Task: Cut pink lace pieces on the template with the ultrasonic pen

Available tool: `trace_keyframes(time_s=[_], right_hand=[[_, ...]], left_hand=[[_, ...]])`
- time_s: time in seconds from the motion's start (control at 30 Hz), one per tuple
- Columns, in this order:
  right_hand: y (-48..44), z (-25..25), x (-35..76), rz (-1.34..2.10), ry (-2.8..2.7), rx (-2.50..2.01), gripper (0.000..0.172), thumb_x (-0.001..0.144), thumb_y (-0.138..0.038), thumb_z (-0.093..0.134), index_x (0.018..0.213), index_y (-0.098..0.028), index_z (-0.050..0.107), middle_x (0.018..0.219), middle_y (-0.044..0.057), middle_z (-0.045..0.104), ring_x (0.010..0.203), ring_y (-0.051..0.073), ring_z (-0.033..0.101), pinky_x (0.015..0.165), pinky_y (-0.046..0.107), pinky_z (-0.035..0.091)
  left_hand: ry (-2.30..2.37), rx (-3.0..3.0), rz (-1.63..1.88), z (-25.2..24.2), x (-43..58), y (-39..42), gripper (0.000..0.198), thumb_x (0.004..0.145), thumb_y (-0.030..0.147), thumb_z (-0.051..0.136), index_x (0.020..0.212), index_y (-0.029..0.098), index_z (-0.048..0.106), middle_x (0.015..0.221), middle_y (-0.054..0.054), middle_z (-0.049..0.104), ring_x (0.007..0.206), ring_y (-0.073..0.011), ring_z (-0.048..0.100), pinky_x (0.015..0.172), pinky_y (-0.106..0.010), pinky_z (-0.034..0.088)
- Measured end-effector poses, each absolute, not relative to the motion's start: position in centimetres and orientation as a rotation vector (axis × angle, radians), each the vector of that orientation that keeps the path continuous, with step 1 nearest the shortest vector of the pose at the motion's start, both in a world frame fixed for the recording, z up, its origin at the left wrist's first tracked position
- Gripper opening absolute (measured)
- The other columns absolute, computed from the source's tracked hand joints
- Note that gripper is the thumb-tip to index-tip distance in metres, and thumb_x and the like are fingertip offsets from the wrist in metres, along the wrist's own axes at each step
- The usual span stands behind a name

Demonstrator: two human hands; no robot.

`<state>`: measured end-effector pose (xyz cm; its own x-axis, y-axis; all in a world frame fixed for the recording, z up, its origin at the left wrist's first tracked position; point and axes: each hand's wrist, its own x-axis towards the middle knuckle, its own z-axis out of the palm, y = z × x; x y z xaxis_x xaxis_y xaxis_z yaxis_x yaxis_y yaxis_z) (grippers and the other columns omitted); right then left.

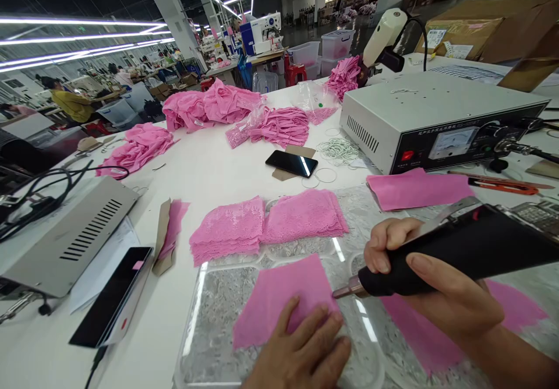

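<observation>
My left hand [305, 345] lies open on a pink fabric piece [283, 296], its fingertips pressing the cloth down. Under the cloth is a clear plastic board [213, 313] over a grey marbled surface. In my right hand [441, 296] is a black handheld ultrasonic welder [410, 269], gripped around its body. Its narrow metal tip meets the right edge of the fabric, just above my left fingertips. Beyond the cloth sit two stacks of pink lace pieces, a left stack [227, 229] and a right stack [305, 217]. More pink fabric [423, 333] lies partly hidden beneath my right forearm.
A grey power box with a meter [437, 121] stands at the back right, beside an orange cutter [502, 185]. Left are another grey box [74, 232] and a dark-screened device [111, 296]. A phone [292, 163], elastic loops [338, 150] and pink garment piles [212, 106] lie farther back.
</observation>
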<state>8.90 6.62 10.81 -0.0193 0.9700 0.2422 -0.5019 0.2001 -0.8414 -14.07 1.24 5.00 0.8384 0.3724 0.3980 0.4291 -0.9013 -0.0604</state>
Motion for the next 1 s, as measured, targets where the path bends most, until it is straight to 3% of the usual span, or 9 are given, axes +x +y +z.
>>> trace_keyframes(time_s=[0.37, 0.5, 0.73, 1.0], right_hand=[[6.7, 10.7, 8.8, 1.299, -1.038, -0.600, 0.007, 0.082, -0.031, 0.068, 0.082, -0.024, 0.066, 0.076, 0.001, 0.056, 0.059, 0.014, 0.056, 0.054, 0.030, 0.053], [6.9, 11.2, 9.9, 1.268, -0.965, -0.587, 0.009, 0.080, -0.031, 0.070, 0.085, -0.024, 0.068, 0.079, 0.001, 0.056, 0.059, 0.014, 0.057, 0.053, 0.029, 0.054], [6.8, 11.5, 14.7, 1.180, -0.913, -0.681, 0.010, 0.074, -0.030, 0.073, 0.079, -0.022, 0.069, 0.077, 0.001, 0.054, 0.055, 0.014, 0.057, 0.052, 0.030, 0.054], [7.0, 10.1, 15.2, 1.138, -0.848, -0.675, 0.013, 0.072, -0.032, 0.075, 0.079, -0.022, 0.070, 0.079, 0.003, 0.056, 0.055, 0.015, 0.056, 0.053, 0.032, 0.052]], left_hand=[[-0.637, -2.850, -0.613, 4.4, -14.2, 1.2, 0.035, 0.099, 0.045, 0.047, 0.114, 0.020, 0.066, 0.126, -0.005, 0.065, 0.125, -0.0200, 0.055, 0.120, -0.051, 0.010], [-0.621, -2.809, -0.658, 4.5, -14.0, 1.4, 0.034, 0.098, 0.045, 0.050, 0.111, 0.020, 0.068, 0.120, -0.004, 0.069, 0.122, -0.0205, 0.058, 0.120, -0.052, 0.007], [-0.571, -2.817, -0.758, 5.0, -10.1, 1.2, 0.030, 0.101, 0.036, 0.047, 0.104, 0.016, 0.069, 0.116, -0.005, 0.070, 0.117, -0.0180, 0.061, 0.120, -0.049, 0.013], [-0.556, -2.845, -0.740, 4.1, -6.3, 1.4, 0.047, 0.095, 0.057, 0.048, 0.119, 0.020, 0.064, 0.128, -0.005, 0.064, 0.128, -0.0215, 0.053, 0.120, -0.048, 0.018]])
